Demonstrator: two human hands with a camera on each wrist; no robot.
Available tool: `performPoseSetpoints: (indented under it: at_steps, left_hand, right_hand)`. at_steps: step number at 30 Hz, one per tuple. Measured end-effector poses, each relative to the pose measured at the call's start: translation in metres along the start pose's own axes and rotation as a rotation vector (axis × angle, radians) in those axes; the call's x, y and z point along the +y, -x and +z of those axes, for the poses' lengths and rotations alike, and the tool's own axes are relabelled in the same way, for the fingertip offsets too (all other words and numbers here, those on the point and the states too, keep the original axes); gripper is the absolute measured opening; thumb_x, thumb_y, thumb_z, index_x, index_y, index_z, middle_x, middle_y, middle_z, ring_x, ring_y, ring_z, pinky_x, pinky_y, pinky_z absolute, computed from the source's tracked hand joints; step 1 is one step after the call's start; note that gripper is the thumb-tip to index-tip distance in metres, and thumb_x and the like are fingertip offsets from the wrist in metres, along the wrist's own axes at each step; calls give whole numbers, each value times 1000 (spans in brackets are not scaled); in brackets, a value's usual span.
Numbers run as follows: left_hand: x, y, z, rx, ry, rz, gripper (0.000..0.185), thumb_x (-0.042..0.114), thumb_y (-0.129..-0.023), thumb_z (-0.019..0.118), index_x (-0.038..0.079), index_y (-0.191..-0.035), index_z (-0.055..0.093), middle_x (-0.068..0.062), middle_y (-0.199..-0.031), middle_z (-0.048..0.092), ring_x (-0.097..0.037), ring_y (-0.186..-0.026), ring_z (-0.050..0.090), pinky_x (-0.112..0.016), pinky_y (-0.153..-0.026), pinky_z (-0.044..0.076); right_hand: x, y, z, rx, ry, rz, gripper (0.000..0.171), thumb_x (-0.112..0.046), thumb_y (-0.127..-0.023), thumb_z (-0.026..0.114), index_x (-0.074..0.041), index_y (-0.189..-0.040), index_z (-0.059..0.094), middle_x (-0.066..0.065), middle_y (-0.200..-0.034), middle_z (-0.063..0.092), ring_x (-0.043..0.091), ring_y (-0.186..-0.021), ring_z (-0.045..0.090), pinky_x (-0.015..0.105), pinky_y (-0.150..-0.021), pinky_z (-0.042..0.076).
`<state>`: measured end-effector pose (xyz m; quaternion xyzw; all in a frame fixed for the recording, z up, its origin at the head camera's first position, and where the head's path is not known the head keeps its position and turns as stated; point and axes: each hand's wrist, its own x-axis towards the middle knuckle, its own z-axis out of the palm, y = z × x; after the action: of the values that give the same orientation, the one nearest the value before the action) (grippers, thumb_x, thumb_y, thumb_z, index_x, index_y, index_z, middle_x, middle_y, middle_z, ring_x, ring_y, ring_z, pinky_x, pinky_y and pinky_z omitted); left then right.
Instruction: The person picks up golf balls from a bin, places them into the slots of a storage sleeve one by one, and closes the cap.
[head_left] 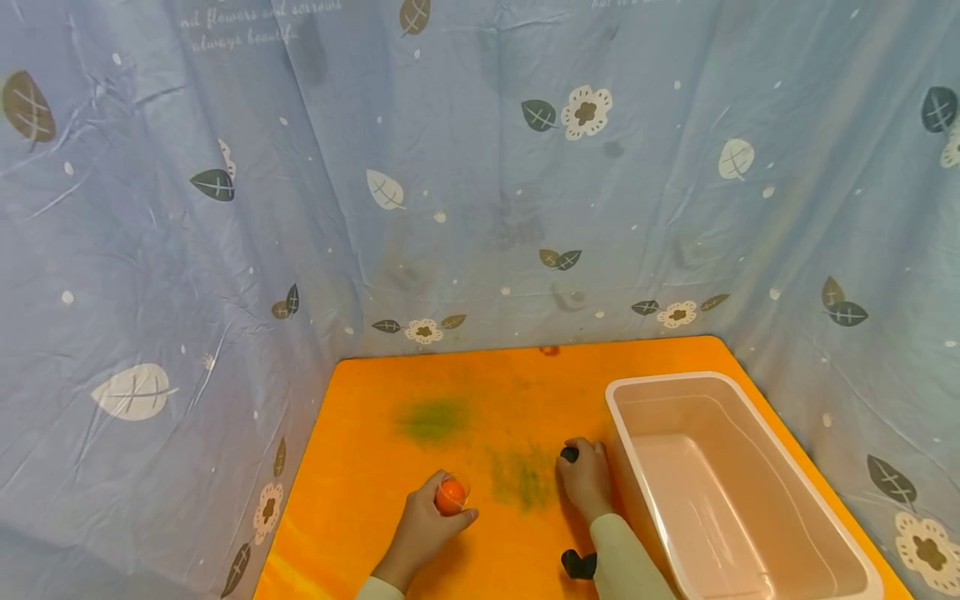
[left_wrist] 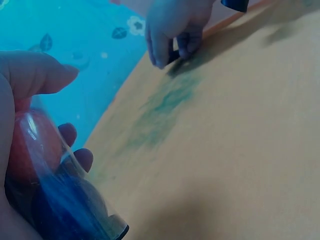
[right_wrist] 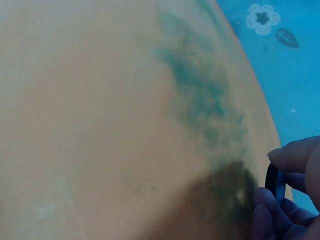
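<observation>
The left hand point(head_left: 423, 525) curls around a small clear cup point(head_left: 452, 495) with an orange ball point(head_left: 450, 497) inside it, thumb on one side and fingers wrapped round the other. In the left wrist view the cup point(left_wrist: 60, 195) is tilted in the grip, with the ball point(left_wrist: 30, 147) showing red-orange through the wall. Cup and hand sit low over the orange surface point(head_left: 390, 467), near its left front part.

The right hand point(head_left: 587, 479) rests on the surface just beside the long wall of a pale pink tub point(head_left: 817, 500). Its fingertips pinch a small black round thing point(head_left: 569, 454); the right wrist view shows this as a thin dark ring or lid point(right_wrist: 275, 181) held edge-on between thumb and fingers. What it is exactly cannot be told.

Between the two hands lies a smeared green stain point(head_left: 521, 479), with a second green patch point(head_left: 433, 418) farther back. A blue cloth printed with leaves and flowers point(head_left: 480, 167) hangs around the surface on three sides.
</observation>
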<state>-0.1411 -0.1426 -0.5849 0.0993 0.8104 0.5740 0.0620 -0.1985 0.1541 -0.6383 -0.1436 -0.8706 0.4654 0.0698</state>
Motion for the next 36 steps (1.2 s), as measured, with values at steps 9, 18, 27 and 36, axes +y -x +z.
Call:
performPoseSetpoints:
  at_steps: [9, 18, 27, 36]
  left_hand:
    - [2, 0, 3, -11, -14, 11, 41, 20, -89, 94, 9, -119, 68, -6, -100, 73, -18, -81, 69, -30, -71, 57]
    - [4, 2, 5, -30, -4, 22, 42, 19, -89, 93, 7, -120, 67, -9, -101, 73, -18, -81, 69, -30, -71, 57]
    - [8, 1, 8, -44, 10, 21, 45, 21, -89, 94, 6, -123, 68, -6, -101, 73, -19, -82, 69, -30, -72, 57]
    - [14, -3, 15, -56, 4, 41, 45, 17, -89, 93, 2, -122, 66, -8, -101, 74, -18, -82, 70, -30, -72, 58]
  right_hand:
    - [-16, 13, -10, 5, -233, -1, 34, -7, -102, 77, 4, -133, 68, 26, -131, 53, 44, -113, 62, 51, -92, 59]
    - [-49, 33, -32, 21, -385, -71, 33, -6, -101, 79, 0, -131, 69, 21, -129, 53, 28, -82, 52, 28, -70, 53]
    - [-90, 55, -52, -24, -533, -186, 34, -7, -100, 82, -3, -132, 71, 18, -136, 52, 23, -71, 62, 28, -68, 58]
    - [-109, 71, -58, -99, -619, -254, 31, -4, -100, 80, -5, -130, 71, 17, -131, 55, 23, -78, 70, 29, -76, 61]
